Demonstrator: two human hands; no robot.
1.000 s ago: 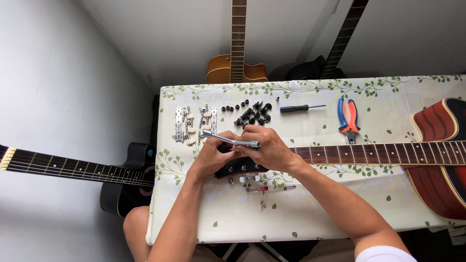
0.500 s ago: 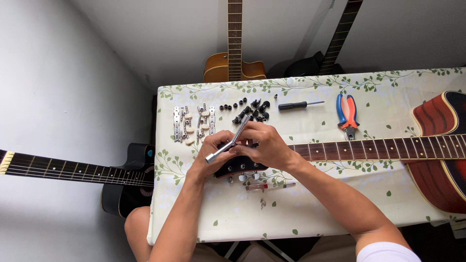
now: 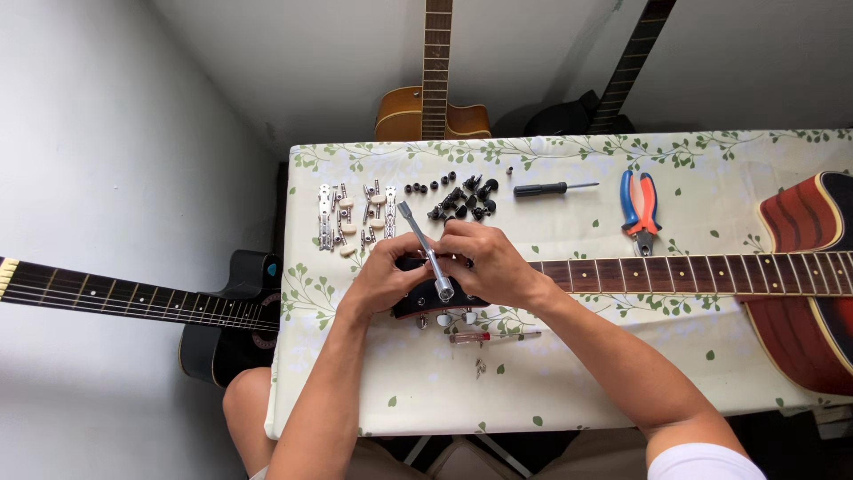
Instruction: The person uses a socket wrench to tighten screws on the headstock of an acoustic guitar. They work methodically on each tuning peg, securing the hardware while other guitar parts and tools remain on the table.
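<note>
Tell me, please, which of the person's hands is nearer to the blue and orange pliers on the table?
Right. The right hand is at the guitar headstock, closer to the pliers, which lie beyond it to its right. The left hand sits on the headstock's far side, farther away.

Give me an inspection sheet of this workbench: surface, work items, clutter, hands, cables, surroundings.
Surface: table under a white cloth with a green leaf print.
Work items: red guitar lying flat, its headstock under both hands; silver socket wrench slanting over it.
Clutter: tuner strips, small black parts, black screwdriver, blue and orange pliers, small red screwdriver.
Hands: left hand on the headstock; right hand gripping the wrench.
Cables: nothing seen.
Surroundings: black guitar at the left, brown guitar and a dark guitar against the wall.
</note>
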